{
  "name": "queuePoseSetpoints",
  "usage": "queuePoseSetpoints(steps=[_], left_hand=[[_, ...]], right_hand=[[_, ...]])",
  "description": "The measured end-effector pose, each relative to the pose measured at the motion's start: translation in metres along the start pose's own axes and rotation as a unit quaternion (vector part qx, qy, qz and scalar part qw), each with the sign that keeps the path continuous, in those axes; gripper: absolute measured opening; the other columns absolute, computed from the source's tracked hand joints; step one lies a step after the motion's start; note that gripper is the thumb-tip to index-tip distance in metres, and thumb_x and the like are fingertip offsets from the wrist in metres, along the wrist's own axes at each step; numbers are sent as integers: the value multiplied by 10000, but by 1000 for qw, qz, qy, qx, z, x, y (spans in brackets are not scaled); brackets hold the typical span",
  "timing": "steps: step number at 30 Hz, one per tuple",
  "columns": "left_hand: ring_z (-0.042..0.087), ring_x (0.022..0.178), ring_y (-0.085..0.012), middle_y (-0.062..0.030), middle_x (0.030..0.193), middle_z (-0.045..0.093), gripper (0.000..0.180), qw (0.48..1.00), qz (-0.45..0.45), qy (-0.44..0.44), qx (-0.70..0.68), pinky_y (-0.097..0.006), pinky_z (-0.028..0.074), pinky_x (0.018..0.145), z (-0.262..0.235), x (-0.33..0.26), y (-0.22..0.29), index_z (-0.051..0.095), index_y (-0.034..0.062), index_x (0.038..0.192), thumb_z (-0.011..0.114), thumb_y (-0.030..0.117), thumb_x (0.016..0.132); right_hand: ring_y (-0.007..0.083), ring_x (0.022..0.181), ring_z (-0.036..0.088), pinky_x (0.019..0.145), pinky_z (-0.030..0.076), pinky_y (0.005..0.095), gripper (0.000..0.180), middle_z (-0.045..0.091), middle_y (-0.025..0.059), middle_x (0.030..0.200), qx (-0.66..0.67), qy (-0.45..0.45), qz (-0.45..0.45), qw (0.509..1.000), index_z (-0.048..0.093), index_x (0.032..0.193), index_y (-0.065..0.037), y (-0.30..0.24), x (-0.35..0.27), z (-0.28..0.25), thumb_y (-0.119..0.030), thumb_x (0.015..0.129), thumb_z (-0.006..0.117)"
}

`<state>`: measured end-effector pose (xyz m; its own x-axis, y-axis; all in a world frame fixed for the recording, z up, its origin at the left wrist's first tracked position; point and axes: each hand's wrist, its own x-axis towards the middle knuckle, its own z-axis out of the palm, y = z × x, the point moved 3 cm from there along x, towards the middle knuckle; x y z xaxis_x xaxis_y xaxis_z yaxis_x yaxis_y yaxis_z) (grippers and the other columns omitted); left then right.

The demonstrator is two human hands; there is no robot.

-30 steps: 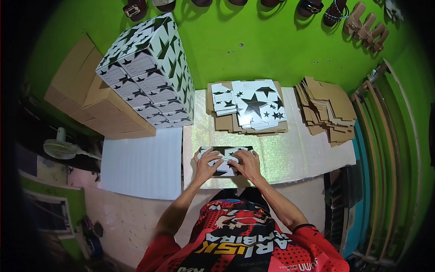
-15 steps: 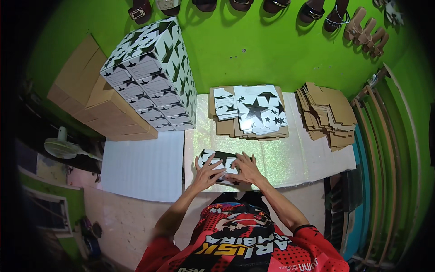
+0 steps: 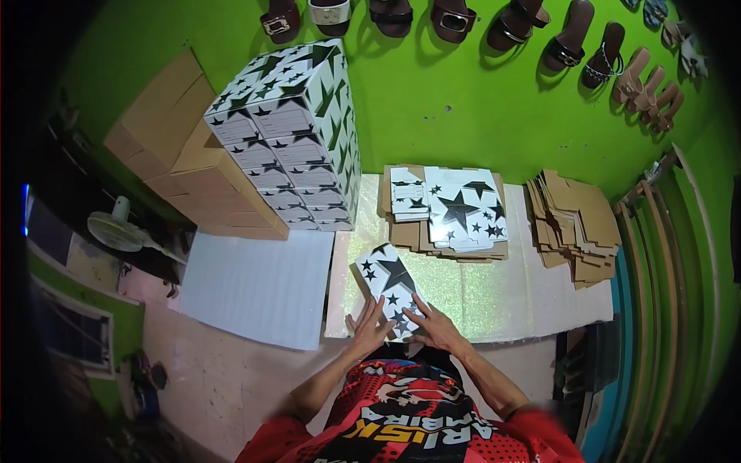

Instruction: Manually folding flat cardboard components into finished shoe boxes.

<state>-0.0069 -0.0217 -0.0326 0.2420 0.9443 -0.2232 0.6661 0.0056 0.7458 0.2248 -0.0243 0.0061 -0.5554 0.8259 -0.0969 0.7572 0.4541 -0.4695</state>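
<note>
L fingers [image 3: 377,305], R fingers [image 3: 421,303] hold star box [image 3: 392,284] btwn, nr table [image 3: 502,312] front edge; tabletop extends R.

I see my left hand [image 3: 370,332] at the near left side of the star-printed box [image 3: 392,279] and my right hand [image 3: 440,328] at its near right side, fingers extended; whether they grip, I can't tell. Both bare forearms, left [image 3: 328,380] and right [image 3: 490,374], slant inward toward the box, elbows spread wider.
</note>
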Motion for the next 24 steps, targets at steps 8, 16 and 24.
queuePoseSetpoints(steps=[8,16,24], left_hand=[[372,1542,-397,-228,1595,489,599,995,16,93,-12,-716,41,1211,-9,-4,1,487,62,1570,581,374,1067],[202,1605,-412,-228,1725,241,905,989,-25,122,85,-762,-29,1194,-26,-7,-10,251,79,1678,704,397,962],[123,1617,-422,-243,1738,177,763,978,117,169,32,-636,58,1271,-71,108,53,256,65,1672,584,392,1065]], right_hand=[[416,1281,608,972,602,452,659,283,170,1714,-37,3,13,999,406,1614,-231,-13,4,15,-326,1016,664],[448,1442,485,1149,467,536,742,268,183,1720,96,-70,-7,993,421,1619,-236,-40,27,16,-525,981,666],[460,1580,236,1196,129,790,829,291,139,1724,-115,148,78,979,496,1585,-253,7,41,-29,-782,946,510]])
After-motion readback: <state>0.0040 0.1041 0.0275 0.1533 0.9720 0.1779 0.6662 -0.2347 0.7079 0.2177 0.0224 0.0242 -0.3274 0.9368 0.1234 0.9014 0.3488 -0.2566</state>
